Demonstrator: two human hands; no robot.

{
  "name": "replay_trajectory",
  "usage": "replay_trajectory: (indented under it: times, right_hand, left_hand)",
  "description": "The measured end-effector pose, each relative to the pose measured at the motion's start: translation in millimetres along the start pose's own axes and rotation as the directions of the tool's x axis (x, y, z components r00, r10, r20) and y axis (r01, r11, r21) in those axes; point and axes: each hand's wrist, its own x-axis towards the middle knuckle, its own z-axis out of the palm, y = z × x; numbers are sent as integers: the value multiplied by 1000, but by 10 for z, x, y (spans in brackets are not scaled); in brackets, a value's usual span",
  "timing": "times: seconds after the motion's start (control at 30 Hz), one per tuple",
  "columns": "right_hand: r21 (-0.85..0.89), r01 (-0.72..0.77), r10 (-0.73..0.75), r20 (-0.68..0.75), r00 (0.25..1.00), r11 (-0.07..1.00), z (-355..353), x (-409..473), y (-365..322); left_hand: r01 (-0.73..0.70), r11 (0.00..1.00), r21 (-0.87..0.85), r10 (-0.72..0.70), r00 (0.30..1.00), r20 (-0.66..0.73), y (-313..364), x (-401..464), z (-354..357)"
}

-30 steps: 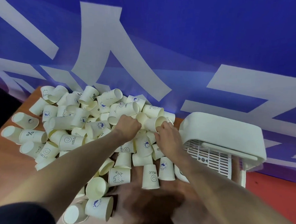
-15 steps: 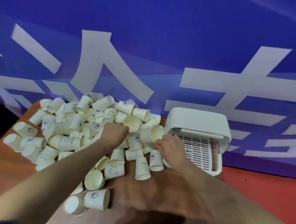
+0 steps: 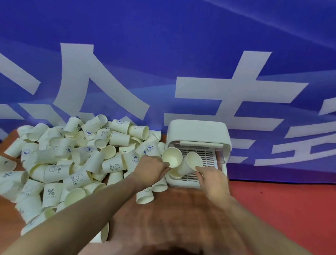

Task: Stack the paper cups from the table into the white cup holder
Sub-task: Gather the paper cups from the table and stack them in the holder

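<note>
Paper cups (image 3: 115,166) crush easily; my left hand (image 3: 149,169) and right hand (image 3: 212,178) each pinch one lightly near its base.

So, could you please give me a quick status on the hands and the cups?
Left hand holds a cup at the white cup holder. Right hand holds a second cup over its grid. Big cup pile left on the table. Nothing blocking.

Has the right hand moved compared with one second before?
Yes. The right hand left the cup pile and went right to the holder, where it now holds a cup over the grid.
</note>
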Motion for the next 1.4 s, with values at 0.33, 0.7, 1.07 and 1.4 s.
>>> replay_trajectory:
  times: [0.33, 0.7, 1.07, 1.4]
  right_hand:
    - [75, -228, 232, -52, 971, 971, -45, -169, 423]
    - [52, -195, 195, 3, 981, 979, 163, 19, 538]
    - [122, -188, 193, -31, 981, 975, 279, 114, 506]
    - [87, -84, 93, -102, 990, 993, 207, -3, 323]
  left_hand:
    - [91, 993, -77, -82, 991, 109, 375, 293, 153]
    - [171, 984, -45, -146, 927, 345, 377, 334, 466]
    - [230, 972, -45, -178, 847, 501, 422, 410, 635]
    - [248, 967, -65, -191, 866, 462, 308, 201, 592]
